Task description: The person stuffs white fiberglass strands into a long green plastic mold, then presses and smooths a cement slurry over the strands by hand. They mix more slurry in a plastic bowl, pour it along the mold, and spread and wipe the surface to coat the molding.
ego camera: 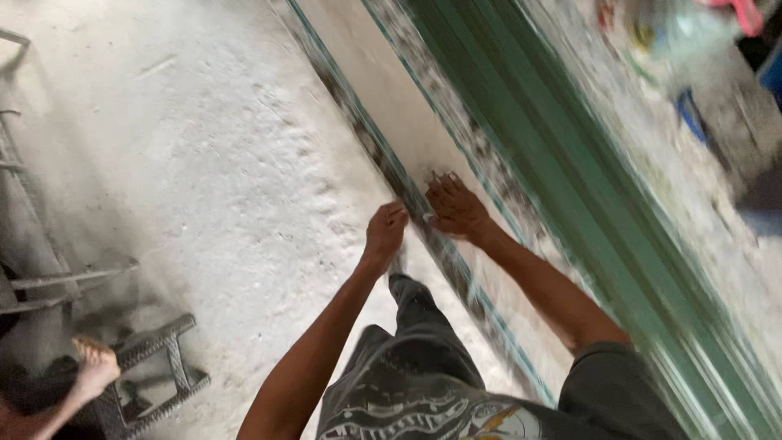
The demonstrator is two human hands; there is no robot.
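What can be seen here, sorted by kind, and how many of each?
Worker's hands: 2, left hand gripping the edge of the board, right hand flat on it
Boards: 1
Green panels: 1
Wicker stools: 1
Another person's foot: 1
Total: 6

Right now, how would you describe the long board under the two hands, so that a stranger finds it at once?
Find the green corrugated sheets running diagonally across the pale dusty floor. Just left of them lies a long beige board with thin teal lines and speckled bands along its edges. The right hand lies flat on it and the left hand grips its near edge; it alone is flat and beige.
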